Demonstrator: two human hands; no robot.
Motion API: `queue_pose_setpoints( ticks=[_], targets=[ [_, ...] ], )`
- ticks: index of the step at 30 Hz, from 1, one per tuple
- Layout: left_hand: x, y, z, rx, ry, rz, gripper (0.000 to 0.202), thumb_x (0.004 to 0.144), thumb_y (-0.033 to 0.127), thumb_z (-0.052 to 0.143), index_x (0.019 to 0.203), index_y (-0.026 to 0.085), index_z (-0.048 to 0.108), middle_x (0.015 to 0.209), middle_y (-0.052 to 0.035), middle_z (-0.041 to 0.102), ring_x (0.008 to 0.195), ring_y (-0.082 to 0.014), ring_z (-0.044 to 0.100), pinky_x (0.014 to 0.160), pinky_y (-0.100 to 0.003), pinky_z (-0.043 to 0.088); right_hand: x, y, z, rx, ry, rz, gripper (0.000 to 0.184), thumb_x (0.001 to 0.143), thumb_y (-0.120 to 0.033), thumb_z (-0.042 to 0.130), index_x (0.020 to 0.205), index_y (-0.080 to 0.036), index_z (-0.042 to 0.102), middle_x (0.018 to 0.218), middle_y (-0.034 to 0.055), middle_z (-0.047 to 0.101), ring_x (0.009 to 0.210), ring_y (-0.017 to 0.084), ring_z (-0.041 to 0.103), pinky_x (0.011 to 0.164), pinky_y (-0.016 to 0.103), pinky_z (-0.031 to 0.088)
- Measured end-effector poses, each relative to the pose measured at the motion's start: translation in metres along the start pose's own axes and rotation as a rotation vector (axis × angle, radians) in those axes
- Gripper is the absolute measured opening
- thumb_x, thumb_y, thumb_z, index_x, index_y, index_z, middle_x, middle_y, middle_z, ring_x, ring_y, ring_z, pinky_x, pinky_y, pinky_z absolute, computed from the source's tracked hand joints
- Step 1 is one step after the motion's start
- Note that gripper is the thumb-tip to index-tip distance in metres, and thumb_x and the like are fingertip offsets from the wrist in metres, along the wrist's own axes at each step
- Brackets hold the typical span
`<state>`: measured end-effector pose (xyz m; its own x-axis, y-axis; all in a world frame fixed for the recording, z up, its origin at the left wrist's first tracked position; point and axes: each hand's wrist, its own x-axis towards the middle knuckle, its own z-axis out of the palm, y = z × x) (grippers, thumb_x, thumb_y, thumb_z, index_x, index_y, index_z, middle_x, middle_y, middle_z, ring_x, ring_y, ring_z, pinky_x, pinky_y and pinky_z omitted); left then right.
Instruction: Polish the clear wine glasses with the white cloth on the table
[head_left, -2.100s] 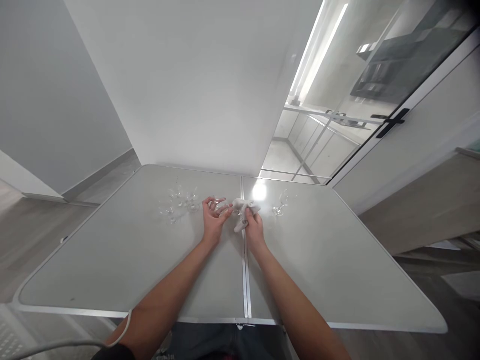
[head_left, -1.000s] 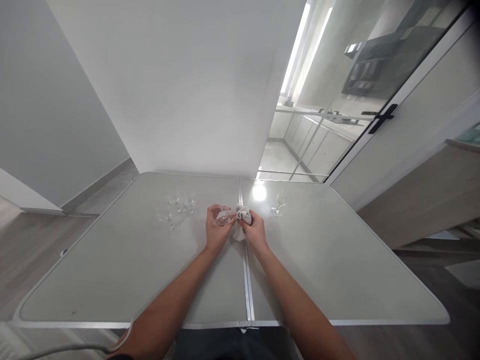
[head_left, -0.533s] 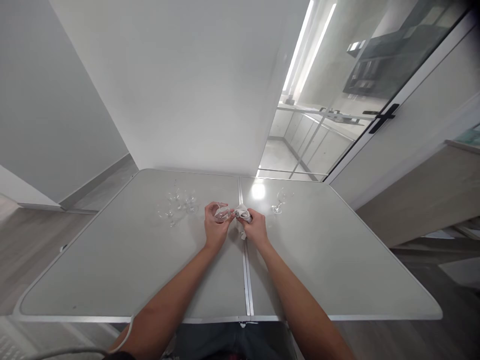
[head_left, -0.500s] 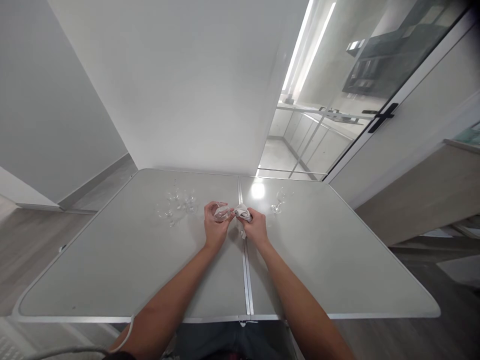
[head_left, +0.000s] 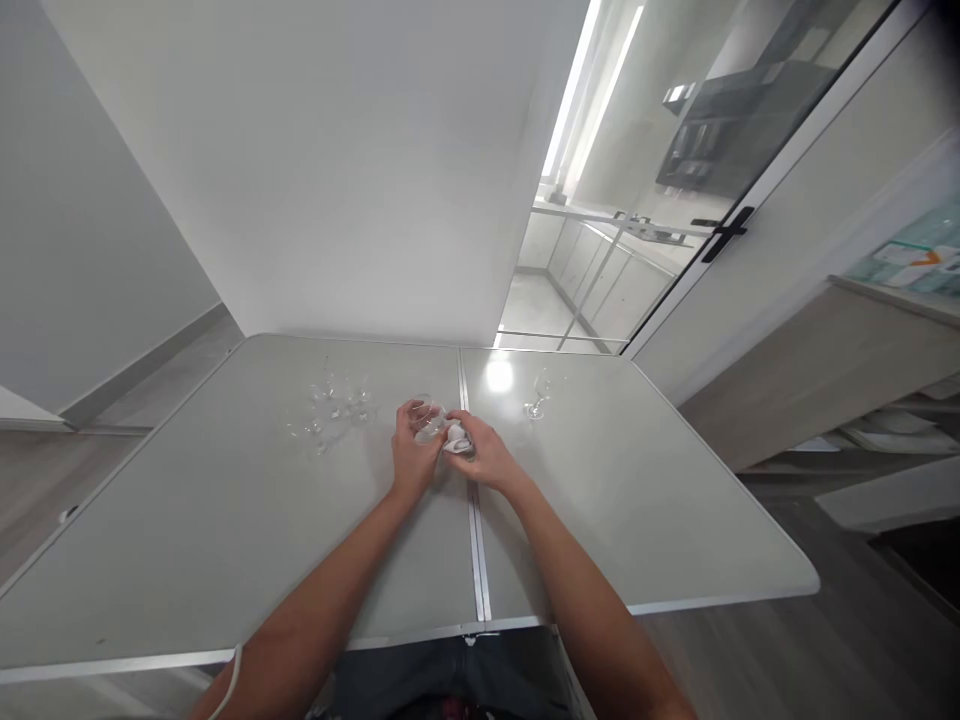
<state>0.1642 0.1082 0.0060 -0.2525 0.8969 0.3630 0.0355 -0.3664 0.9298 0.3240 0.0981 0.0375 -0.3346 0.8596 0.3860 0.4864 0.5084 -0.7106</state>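
Note:
My left hand [head_left: 411, 455] is wrapped round the bowl of a clear stemmed glass [head_left: 430, 412], tilted over the middle of the table. Pinched in my right hand [head_left: 486, 455] is a crumpled white cloth [head_left: 457, 438], pressed at the stem end of that glass. The cloth and fingers hide most of the stem and foot. Several clear glasses [head_left: 337, 405] are grouped on the table left of my hands, their outlines faint. One stemmed glass [head_left: 535, 405] stands by itself to the right.
A pale table [head_left: 285, 560] with a metal rim spans the space before me, and a metal seam [head_left: 476, 560] crosses it. Behind it rises a white wall [head_left: 360, 180]. A glass door [head_left: 592, 250] with a black handle [head_left: 727, 235] is at the right.
My right hand has turned, and the cloth now sits closer against the glass, bunched up rather than hanging down. The view has shifted slightly to the right.

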Motion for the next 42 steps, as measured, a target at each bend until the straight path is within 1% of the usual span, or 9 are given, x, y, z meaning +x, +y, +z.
queue_pose_setpoints(
  ticks=[7,13,16,21,23,26,29,36,42],
  targets=[
    [-0.001,-0.001,0.003,-0.081,-0.098,0.064,0.062,0.070,0.032,0.087,0.123,0.026,0.055,0.114,-0.0076,0.071,0.112,-0.0245,0.066,0.099,-0.042,0.050,0.001,0.007,0.008,-0.347,-0.046,0.092,0.015,0.081,-0.026,0.067,0.094,-0.026,0.074,0.095,0.0018,0.073,0.081,0.019,0.067,0.068,0.027,0.043],
    [-0.007,0.001,0.007,-0.077,-0.211,0.152,0.066,0.069,0.038,0.089,0.124,0.026,0.055,0.127,-0.0107,0.065,0.117,-0.0279,0.063,0.104,-0.048,0.047,0.000,0.008,0.000,-0.412,0.055,0.034,0.018,0.081,-0.022,0.064,0.095,-0.024,0.075,0.105,0.0029,0.071,0.081,0.018,0.066,0.069,0.027,0.044],
    [-0.007,0.002,0.005,-0.041,-0.178,0.166,0.066,0.071,0.043,0.087,0.126,0.028,0.053,0.134,-0.0114,0.058,0.112,-0.0259,0.063,0.100,-0.044,0.047,-0.001,0.009,-0.021,-0.377,0.311,0.063,0.025,0.086,-0.021,0.059,0.105,-0.025,0.074,0.110,0.0053,0.071,0.091,0.020,0.067,0.079,0.027,0.048],
    [-0.007,0.001,0.001,0.032,-0.188,0.115,0.029,0.091,0.046,0.065,0.109,0.024,0.059,0.105,-0.0058,0.058,0.092,-0.0192,0.059,0.089,-0.036,0.047,-0.010,0.028,-0.090,-0.511,1.018,0.280,0.028,0.092,-0.033,0.056,0.105,-0.016,0.074,0.112,0.0135,0.072,0.098,0.025,0.068,0.088,0.033,0.050],
    [-0.007,0.001,0.002,0.062,-0.205,0.124,0.024,0.095,0.045,0.061,0.103,0.023,0.059,0.100,-0.0049,0.057,0.089,-0.0186,0.057,0.085,-0.034,0.046,-0.017,0.048,-0.122,-0.567,1.122,0.410,0.032,0.090,-0.039,0.059,0.100,-0.014,0.076,0.103,0.0136,0.074,0.091,0.025,0.069,0.085,0.033,0.049],
    [-0.006,0.000,0.004,0.091,-0.237,0.127,0.021,0.097,0.043,0.057,0.095,0.022,0.060,0.096,-0.0042,0.056,0.085,-0.0182,0.054,0.080,-0.033,0.044,-0.028,0.084,-0.158,-0.575,1.006,0.686,0.034,0.081,-0.041,0.067,0.094,-0.013,0.079,0.088,0.0143,0.076,0.081,0.026,0.068,0.077,0.033,0.050],
    [-0.005,-0.003,0.007,0.088,-0.262,0.114,0.022,0.098,0.042,0.056,0.090,0.022,0.060,0.092,-0.0033,0.055,0.083,-0.0175,0.053,0.077,-0.032,0.043,-0.035,0.115,-0.167,-0.527,0.812,0.901,0.044,0.072,-0.040,0.073,0.104,-0.012,0.080,0.095,0.0173,0.077,0.084,0.028,0.068,0.075,0.033,0.050],
    [-0.005,-0.008,0.007,0.090,-0.303,0.080,0.025,0.098,0.043,0.054,0.087,0.022,0.060,0.090,-0.0030,0.056,0.083,-0.0175,0.054,0.074,-0.031,0.042,-0.034,0.145,-0.135,-0.550,0.708,0.920,0.039,0.074,-0.037,0.071,0.104,-0.015,0.081,0.093,0.0176,0.078,0.082,0.028,0.068,0.071,0.033,0.048],
    [-0.004,-0.007,0.007,0.102,-0.323,0.066,0.027,0.100,0.044,0.050,0.087,0.022,0.060,0.091,-0.0036,0.058,0.085,-0.0186,0.054,0.075,-0.032,0.042,-0.032,0.151,-0.129,-0.589,0.686,0.918,0.033,0.077,-0.037,0.069,0.100,-0.018,0.082,0.090,0.0169,0.077,0.080,0.027,0.068,0.070,0.032,0.047]
  ],
)
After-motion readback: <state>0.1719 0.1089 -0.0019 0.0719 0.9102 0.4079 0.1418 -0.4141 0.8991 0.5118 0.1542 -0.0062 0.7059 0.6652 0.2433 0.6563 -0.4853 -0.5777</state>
